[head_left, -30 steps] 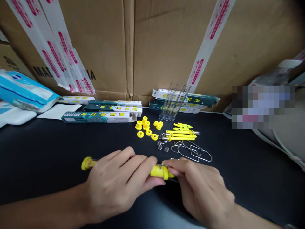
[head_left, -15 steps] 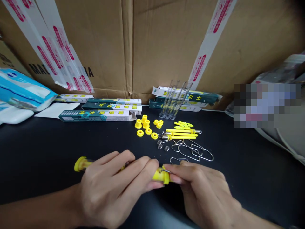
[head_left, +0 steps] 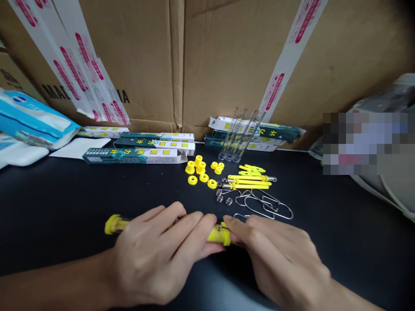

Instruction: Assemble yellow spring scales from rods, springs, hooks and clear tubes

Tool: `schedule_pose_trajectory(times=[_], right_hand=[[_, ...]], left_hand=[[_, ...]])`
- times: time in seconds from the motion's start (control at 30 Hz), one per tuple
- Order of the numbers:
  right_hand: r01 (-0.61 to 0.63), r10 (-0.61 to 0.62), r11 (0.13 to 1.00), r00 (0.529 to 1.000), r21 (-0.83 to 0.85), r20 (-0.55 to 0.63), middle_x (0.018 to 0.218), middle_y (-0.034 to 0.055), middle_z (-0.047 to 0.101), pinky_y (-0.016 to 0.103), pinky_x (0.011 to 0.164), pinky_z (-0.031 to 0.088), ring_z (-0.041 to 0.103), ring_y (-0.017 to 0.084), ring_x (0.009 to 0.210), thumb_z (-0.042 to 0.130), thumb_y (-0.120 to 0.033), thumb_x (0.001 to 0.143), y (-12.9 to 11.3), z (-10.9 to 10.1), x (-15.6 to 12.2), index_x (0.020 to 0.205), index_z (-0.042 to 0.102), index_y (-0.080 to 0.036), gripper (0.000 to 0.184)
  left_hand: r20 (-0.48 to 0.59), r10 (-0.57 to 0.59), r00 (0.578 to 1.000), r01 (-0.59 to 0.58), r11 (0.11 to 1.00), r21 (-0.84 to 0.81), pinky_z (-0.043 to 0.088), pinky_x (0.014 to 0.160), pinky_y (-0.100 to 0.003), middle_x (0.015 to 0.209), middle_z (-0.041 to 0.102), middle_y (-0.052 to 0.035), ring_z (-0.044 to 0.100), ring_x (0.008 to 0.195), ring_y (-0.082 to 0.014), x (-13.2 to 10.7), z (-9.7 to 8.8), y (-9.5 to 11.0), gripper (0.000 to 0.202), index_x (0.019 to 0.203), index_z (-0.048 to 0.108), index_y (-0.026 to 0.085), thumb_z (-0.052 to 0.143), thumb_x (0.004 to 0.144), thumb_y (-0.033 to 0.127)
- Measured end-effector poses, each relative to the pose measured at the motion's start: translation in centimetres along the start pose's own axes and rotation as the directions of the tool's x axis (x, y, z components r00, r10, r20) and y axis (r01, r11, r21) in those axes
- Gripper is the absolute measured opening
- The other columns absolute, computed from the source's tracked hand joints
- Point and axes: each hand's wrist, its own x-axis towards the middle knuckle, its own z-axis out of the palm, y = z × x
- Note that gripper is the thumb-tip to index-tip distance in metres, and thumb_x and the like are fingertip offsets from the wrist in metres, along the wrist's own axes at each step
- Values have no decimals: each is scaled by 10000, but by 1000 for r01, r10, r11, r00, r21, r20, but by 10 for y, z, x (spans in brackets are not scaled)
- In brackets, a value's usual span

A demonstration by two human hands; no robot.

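My left hand (head_left: 162, 255) is wrapped round a tubular spring scale (head_left: 215, 234), a clear tube with yellow parts inside that lies roughly level. Its yellow end cap (head_left: 113, 224) sticks out left of that hand; the other cap shows at the right. Thumb and fingers of my right hand (head_left: 275, 250) pinch a bent metal wire hook (head_left: 223, 226) against the right end cap. The hook's far part is hidden by those fingers. Just beyond my hands lie several loose wire hooks (head_left: 268, 206), small springs (head_left: 229, 201) and yellow rods fitted with springs (head_left: 248, 185).
Yellow caps and rings (head_left: 201, 167) lie mid-table. Behind them, several clear tubes (head_left: 238, 138) stand upright before stacked cartons (head_left: 282, 131). More narrow cartons (head_left: 139, 155) lie left, near a blue tissue pack (head_left: 35, 119). A large cardboard box (head_left: 220, 60) walls off the back.
My right hand's fingers have shifted over the hook at the right cap, and less of the wire shows. The left hand keeps its hold. The whole view has moved slightly.
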Motion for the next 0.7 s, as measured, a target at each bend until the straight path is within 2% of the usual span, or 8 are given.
schedule_pose_trajectory(times=[0.13,0.3,0.53,0.7], right_hand=[[-22,23,998,1000,58,-14,623,12,591,269,456,439,539,152,493,383,-11,991,0,-4,2,1112,554,-113,234],[-45,41,997,996,58,84,686,30,617,265,462,476,556,161,522,399,19,936,4,-4,-3,1174,536,-106,302],[-67,54,995,987,80,148,696,10,607,254,477,494,581,159,533,362,49,903,7,-3,-3,1142,562,-134,361],[-8,-10,995,982,96,187,709,24,639,261,493,497,606,161,546,316,44,931,14,-5,-1,1129,591,-110,372]], left_hand=[[14,-23,1000,23,1000,14,561,528,-337,846,804,-8,683,657,-191,1,3,1,211,1056,677,65,685,953,250],[63,-45,997,43,999,32,560,512,-324,766,774,9,684,617,-174,3,5,2,246,1019,668,87,586,1011,319],[100,-28,995,24,999,43,513,464,-307,695,743,5,677,569,-164,3,6,3,270,969,642,107,519,1044,335],[117,-30,993,30,1000,4,504,453,-302,670,718,5,665,552,-159,4,6,4,272,944,644,108,507,1050,317]])
